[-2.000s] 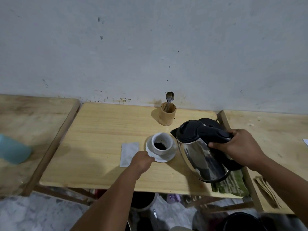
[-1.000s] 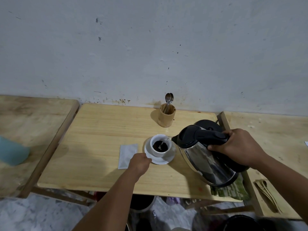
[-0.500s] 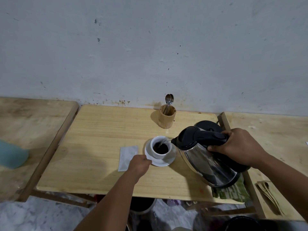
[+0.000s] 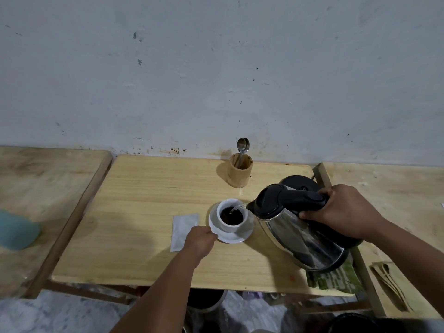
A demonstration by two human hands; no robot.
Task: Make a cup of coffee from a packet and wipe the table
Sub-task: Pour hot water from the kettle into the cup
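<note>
The right hand (image 4: 346, 210) is wrapped tight around the black handle of the kettle (image 4: 300, 227), tipping it leftward, and a thin stream of water runs from the spout into the cup (image 4: 231, 216). The left hand (image 4: 200, 239) is curled at the near-left rim of the saucer (image 4: 236, 236), fingers pinching its edge to steady it. Dark liquid shows inside the cup, which sits on the saucer near the middle of the table (image 4: 144, 200), just left of the kettle spout and just beyond the left hand.

Here's the risk: the cup is small, and a tilt held too long would likely flood it over onto the saucer and the table. The left hand sits very close to the stream, so a wobble of the kettle could splash hot water onto those fingers. A nudge on the saucer could also shift the cup out from under the pour.

The flat white packet (image 4: 183, 228) lies just left of the saucer, partly under the left wrist. Farther back, a wooden holder (image 4: 239, 174) stands with spoons (image 4: 242, 145) in it, ready for stirring. A green cloth (image 4: 336, 280) lies at the near right edge under the kettle.
</note>
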